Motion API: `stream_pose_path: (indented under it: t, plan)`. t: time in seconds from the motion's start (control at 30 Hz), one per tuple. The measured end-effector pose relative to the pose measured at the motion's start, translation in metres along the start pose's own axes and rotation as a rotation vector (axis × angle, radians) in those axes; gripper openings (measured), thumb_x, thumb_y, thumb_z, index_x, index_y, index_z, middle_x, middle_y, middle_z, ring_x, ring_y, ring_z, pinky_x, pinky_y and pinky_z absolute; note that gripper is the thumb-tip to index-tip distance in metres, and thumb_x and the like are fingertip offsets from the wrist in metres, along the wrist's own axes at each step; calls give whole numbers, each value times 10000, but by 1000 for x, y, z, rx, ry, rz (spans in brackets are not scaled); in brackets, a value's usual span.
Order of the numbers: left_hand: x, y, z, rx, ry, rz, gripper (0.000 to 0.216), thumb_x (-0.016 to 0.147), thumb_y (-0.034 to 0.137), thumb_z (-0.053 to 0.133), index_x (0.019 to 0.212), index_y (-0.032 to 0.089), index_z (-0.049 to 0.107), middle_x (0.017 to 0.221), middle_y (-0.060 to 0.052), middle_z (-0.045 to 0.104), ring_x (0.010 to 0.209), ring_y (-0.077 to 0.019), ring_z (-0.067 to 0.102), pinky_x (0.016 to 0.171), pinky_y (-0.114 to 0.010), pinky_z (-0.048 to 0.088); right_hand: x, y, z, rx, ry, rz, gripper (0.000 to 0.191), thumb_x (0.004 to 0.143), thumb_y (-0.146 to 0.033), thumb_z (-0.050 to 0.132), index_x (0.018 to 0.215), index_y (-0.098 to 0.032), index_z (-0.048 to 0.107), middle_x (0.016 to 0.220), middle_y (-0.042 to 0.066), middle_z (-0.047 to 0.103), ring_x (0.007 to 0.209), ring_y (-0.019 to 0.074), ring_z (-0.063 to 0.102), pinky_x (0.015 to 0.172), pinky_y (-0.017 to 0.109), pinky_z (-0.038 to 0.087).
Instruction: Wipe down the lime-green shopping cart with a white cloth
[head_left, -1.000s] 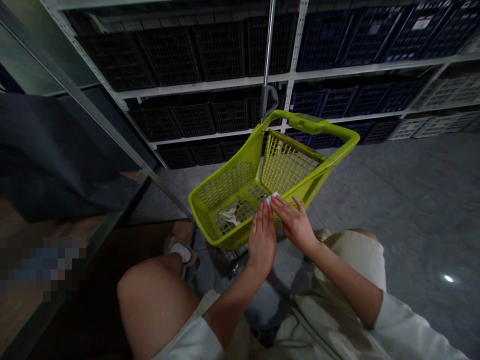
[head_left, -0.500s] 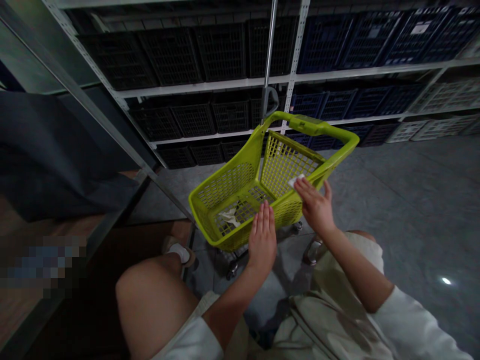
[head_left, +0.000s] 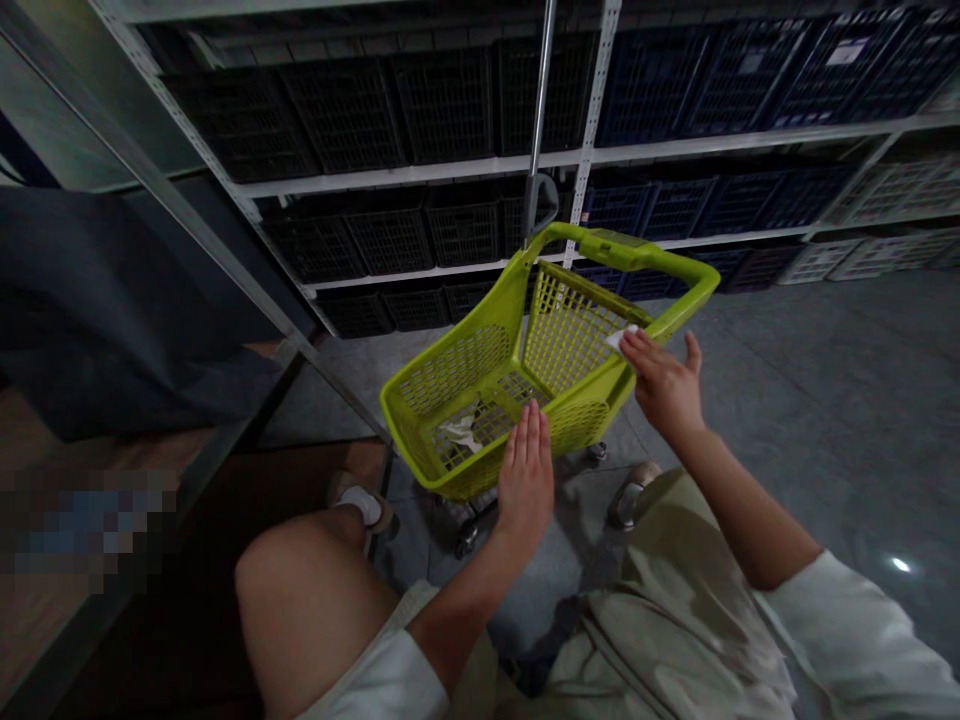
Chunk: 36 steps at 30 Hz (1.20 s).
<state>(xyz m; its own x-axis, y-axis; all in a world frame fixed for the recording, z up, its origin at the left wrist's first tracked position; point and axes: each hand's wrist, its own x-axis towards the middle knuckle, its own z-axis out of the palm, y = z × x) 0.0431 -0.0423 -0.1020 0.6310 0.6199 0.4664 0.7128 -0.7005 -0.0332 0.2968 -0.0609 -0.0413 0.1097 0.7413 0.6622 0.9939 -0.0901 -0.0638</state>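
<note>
At mid-frame, my right hand [head_left: 666,385] is holding a white cloth [head_left: 621,338] on the green cart [head_left: 581,428]; my left hand [head_left: 526,475] is lying flat against its near side, gripping nothing; rubbing is seemingly under way, but what's done or left I'm not able to tell

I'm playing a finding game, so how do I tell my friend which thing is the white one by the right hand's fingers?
Find the yellow-green shopping cart and follow its near rim up toward the handle. There, look for the right hand. The small white wad pokes out at its fingers, while the crumpled pale piece lies down inside.
</note>
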Motion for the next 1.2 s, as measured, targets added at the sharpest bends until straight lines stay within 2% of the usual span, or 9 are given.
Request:
stream_pose_path:
  t: [0.13, 0.23, 0.33, 0.53, 0.7, 0.8, 0.9, 1.07, 1.2]
  plan:
    - [0, -1, -2, 5, -15, -3, 674, 912, 85, 424, 1560, 22, 250, 1638, -183, 256, 1535, -268, 213, 1223, -432, 341, -28, -66, 14, 127, -106, -181, 669, 841, -34, 424, 1474, -246, 456, 1465, 81, 568, 1386, 224, 507, 1234, 568, 122]
    - [0, -3, -5, 33, -29, 9, 653, 914, 92, 433, 1542, -5, 283, 1637, -192, 253, 1532, -278, 223, 1220, -424, 346, -36, -80, 13, 186, -179, -337, 714, 830, -10, 403, 1508, -233, 401, 1498, 80, 532, 1399, 202, 491, 1239, 543, 119]
    - [-1, -4, -8, 59, -45, 12, 644, 919, 114, 448, 1533, -12, 301, 1641, -193, 241, 1533, -280, 225, 1219, -421, 349, -23, -42, 2, 150, -171, -377, 702, 822, -5, 412, 1476, -258, 447, 1474, 71, 558, 1354, 208, 542, 1229, 565, 129]
    - [0, -5, -5, 47, -37, 31, 675, 900, 104, 463, 1541, -4, 285, 1640, -196, 258, 1538, -287, 217, 1214, -437, 355, 17, 57, -21, -11, -7, -184, 490, 870, -75, 449, 1297, -239, 625, 1353, 69, 662, 1273, 254, 614, 1214, 611, 105]
    - [7, 0, -21, 4, -83, -12, 715, 891, 131, 506, 1557, 37, 266, 1643, -209, 244, 1493, -305, 340, 1182, -455, 391, 18, 61, -20, 38, -11, -154, 504, 861, -70, 446, 1303, -240, 617, 1384, 65, 640, 1290, 242, 601, 1187, 562, 194]
    - [31, 6, -37, -50, -111, -53, 785, 884, 176, 543, 1586, 105, 201, 1672, -186, 150, 1442, -341, 414, 1114, -498, 454, 15, 55, -17, 98, 23, -117, 514, 838, -67, 458, 1281, -259, 633, 1357, 64, 661, 1273, 252, 614, 1121, 537, 280]
    - [76, 10, -41, -134, -63, 90, 777, 888, 178, 517, 1582, 76, 183, 1675, -161, 173, 1516, -355, 264, 1184, -507, 365, 15, 52, -16, 129, 46, -94, 506, 835, -76, 465, 1264, -271, 647, 1332, 62, 678, 1255, 258, 627, 1065, 514, 322]
    - [158, 11, -15, -219, 12, 658, 776, 913, 88, 384, 1599, 109, 20, 1700, -88, 102, 1566, -218, -13, 1286, -441, 139, 13, 49, -16, 99, 50, -100, 534, 832, -61, 460, 1294, -272, 626, 1357, 74, 661, 1268, 259, 616, 1048, 497, 323]
    - [178, 11, 3, -283, -18, 766, 842, 897, 21, 335, 1580, 137, -144, 1703, -96, 43, 1551, -153, -76, 1284, -393, 154, 8, 53, -14, 74, 36, -163, 557, 853, -47, 449, 1357, -253, 566, 1406, 100, 621, 1298, 259, 592, 1066, 498, 309]
